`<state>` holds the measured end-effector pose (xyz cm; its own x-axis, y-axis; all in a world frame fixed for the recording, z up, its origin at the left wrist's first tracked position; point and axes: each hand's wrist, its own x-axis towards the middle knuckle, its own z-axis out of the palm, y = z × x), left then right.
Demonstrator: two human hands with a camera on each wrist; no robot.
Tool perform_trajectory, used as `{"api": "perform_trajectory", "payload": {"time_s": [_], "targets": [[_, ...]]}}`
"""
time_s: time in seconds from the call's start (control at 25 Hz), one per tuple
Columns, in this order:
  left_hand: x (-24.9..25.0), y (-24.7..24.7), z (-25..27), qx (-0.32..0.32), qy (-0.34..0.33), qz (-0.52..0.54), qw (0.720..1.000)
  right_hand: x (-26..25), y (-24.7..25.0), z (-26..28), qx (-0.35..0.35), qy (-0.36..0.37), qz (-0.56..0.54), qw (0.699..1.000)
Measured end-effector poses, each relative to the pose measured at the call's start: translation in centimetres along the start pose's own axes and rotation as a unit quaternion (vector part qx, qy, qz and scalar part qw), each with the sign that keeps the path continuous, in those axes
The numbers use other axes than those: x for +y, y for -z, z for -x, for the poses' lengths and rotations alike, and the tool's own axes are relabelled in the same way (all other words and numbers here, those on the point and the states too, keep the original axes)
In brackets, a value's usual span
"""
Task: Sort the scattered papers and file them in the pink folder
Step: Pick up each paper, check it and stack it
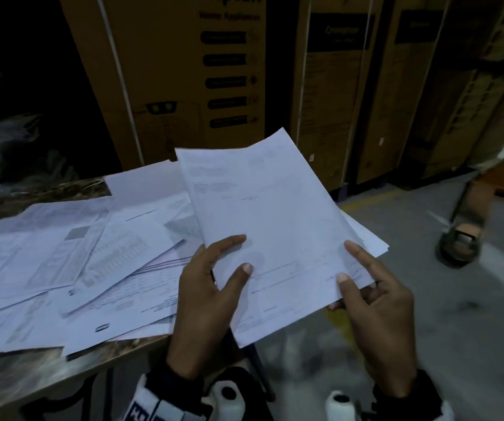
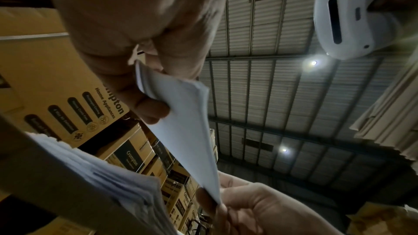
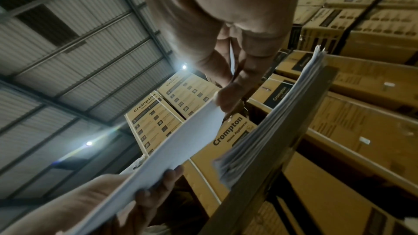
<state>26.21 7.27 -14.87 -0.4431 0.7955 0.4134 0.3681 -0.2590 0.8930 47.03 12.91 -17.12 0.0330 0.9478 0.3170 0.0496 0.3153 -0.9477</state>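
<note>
Papers in hand: a thin stack of sheets (image 1: pixel 272 226) is held off the table, out past its right edge, tilted up toward the head camera; I judge this is to read the top sheet for sorting.
Left hand: my left hand (image 1: pixel 211 302) pinches the stack's lower left edge, thumb on top and fingers curled beneath, so the printed face stays uncovered.
Right hand: my right hand (image 1: pixel 378 317) grips the lower right corner the same way, thumb on the top sheet and fingers under; held at two corners, the stack keeps from sagging.
Alignment: lower sheets stick out at the right edge, so the stack is not squared.
Scattered papers: many loose sheets (image 1: pixel 71 262) lie overlapped at odd angles on the table (image 1: pixel 16 381), some overhanging its near edge; I judge most remain unsorted.
Pink folder: not seen in any view; I cannot tell where it is.
Surroundings: tall cardboard cartons (image 1: pixel 168 80) stand close behind the table, grey floor (image 1: pixel 427 329) to the right.
Obstruction: dim light blurs the print, and the overlapping sheets may slide off when pulled.
</note>
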Motion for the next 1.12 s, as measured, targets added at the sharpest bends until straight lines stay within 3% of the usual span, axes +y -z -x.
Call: {"api": "perform_trajectory", "payload": {"time_s": [0.12, 0.44, 0.68, 0.8, 0.96, 1.12], "targets": [[-0.8, -2.7, -1.9, 0.002, -0.008, -0.026, 1.000, 0.8, 0.9, -2.5, 0.022, 0.012, 0.033, 0.999], [-2.8, -5.3, -2.1, -0.104, 0.023, -0.170, 0.980, 3.9, 2.2, -7.7, 0.024, -0.024, 0.050, 0.998], [-3.5, -5.4, -2.1, -0.076, 0.067, -0.169, 0.981, 5.8, 1.2, -7.8, 0.021, -0.020, 0.087, 0.996], [-3.7, -5.4, -2.0, -0.101, 0.047, -0.230, 0.967, 5.3, 1.2, -8.1, 0.022, -0.015, 0.105, 0.994], [-3.8, -5.9, -2.1, -0.120, 0.022, -0.316, 0.941, 4.5, 1.6, -9.1, -0.036, -0.021, 0.176, 0.984], [-4.4, -5.8, -1.9, -0.087, 0.000, -0.289, 0.953, 4.1, 1.8, -8.6, -0.015, 0.039, 0.250, 0.967]]}}
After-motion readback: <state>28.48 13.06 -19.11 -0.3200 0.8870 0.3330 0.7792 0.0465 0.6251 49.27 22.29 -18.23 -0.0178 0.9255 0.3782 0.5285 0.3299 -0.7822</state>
